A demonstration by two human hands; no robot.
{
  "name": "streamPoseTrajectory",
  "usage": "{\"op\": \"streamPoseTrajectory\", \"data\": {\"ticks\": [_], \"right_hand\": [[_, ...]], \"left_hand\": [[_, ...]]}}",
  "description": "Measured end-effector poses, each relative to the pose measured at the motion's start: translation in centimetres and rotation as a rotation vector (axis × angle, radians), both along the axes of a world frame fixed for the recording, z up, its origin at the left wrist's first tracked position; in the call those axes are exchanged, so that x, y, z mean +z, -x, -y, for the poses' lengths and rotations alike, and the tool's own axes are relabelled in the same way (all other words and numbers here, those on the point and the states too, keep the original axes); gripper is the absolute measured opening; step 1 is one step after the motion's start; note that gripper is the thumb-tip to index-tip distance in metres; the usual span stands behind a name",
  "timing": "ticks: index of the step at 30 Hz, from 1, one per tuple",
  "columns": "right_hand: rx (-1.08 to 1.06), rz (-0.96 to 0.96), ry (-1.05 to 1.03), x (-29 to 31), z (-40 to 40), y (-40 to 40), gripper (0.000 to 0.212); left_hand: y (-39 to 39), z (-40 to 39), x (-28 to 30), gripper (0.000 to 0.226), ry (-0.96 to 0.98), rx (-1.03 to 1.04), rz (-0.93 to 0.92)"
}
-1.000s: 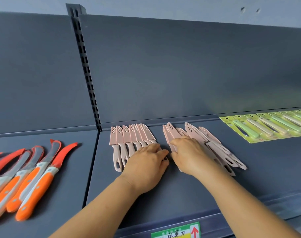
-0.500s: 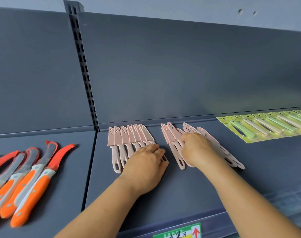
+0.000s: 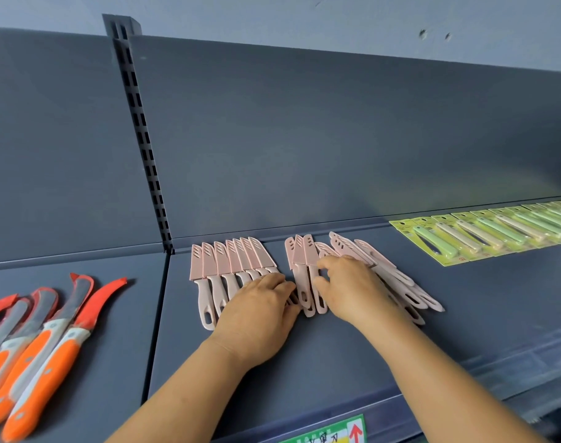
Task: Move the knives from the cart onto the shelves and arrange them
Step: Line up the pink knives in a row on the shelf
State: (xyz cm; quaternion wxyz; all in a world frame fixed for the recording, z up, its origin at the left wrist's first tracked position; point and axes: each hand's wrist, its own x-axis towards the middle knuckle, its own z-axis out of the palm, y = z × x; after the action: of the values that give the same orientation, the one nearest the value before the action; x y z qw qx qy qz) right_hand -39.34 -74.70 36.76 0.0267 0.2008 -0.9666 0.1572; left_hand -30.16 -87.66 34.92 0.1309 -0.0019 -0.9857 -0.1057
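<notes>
Resting left hand [image 3: 260, 314]: flat, fingers straight on neat pink knives [image 3: 228, 266].
Right hand [image 3: 349, 289]: thumb and fingers pinching loose pink knives [image 3: 308, 273] on shelf [image 3: 464, 298].

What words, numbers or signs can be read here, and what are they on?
Shelf-edge label: a red upward arrow on white beside a green strip; black handwritten characters, cut off by the frame, not readable.
Yellow-green packaging cards: small dark print and a small red mark, too small to read.
Pink knives and orange-handled knives: no readable text.
</notes>
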Motion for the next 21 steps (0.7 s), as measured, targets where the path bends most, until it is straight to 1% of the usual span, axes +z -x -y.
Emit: {"op": "streamPoseTrajectory", "data": {"ticks": [3, 5, 8, 10, 12, 14, 15, 17, 21], "right_hand": [[0.085, -0.004, 0.037, 0.0, -0.2, -1.1, 0.024], [0.137, -0.003, 0.047, -0.2, -0.3, -1.4, 0.022], [0.100, -0.009, -0.047, -0.4, -0.4, -0.9, 0.019], [0.076, -0.022, -0.095, -0.4, -0.5, -0.4, 0.026], [0.086, -0.037, -0.050, -0.3, -0.3, -0.4, 0.032], [0.155, -0.047, 0.023, -0.3, 0.2, -0.8, 0.029], [0.190, -0.050, 0.012, -0.5, 0.5, -0.9, 0.027], [0.204, -0.054, -0.078, -0.9, 0.7, -0.7, 0.026], [0.114, -0.070, -0.170, -0.9, 0.3, 0.2, 0.028]], "left_hand": [[0.1, 0.0, -0.1, 0.042, -0.007, 0.002, -0.001], [0.2, -0.1, -0.1, 0.041, -0.008, -0.003, 0.000], [0.1, 0.0, -0.1, 0.041, -0.002, -0.002, 0.000], [0.1, 0.0, -0.1, 0.042, 0.000, -0.006, -0.001], [0.1, 0.0, -0.1, 0.042, 0.000, -0.008, -0.005], [0.2, -0.1, -0.1, 0.041, -0.001, -0.009, -0.015], [0.2, -0.1, -0.1, 0.041, -0.001, -0.009, -0.020], [0.1, -0.1, -0.1, 0.040, 0.001, -0.007, -0.017], [0.1, 0.0, -0.1, 0.041, 0.007, -0.004, -0.005]]}}
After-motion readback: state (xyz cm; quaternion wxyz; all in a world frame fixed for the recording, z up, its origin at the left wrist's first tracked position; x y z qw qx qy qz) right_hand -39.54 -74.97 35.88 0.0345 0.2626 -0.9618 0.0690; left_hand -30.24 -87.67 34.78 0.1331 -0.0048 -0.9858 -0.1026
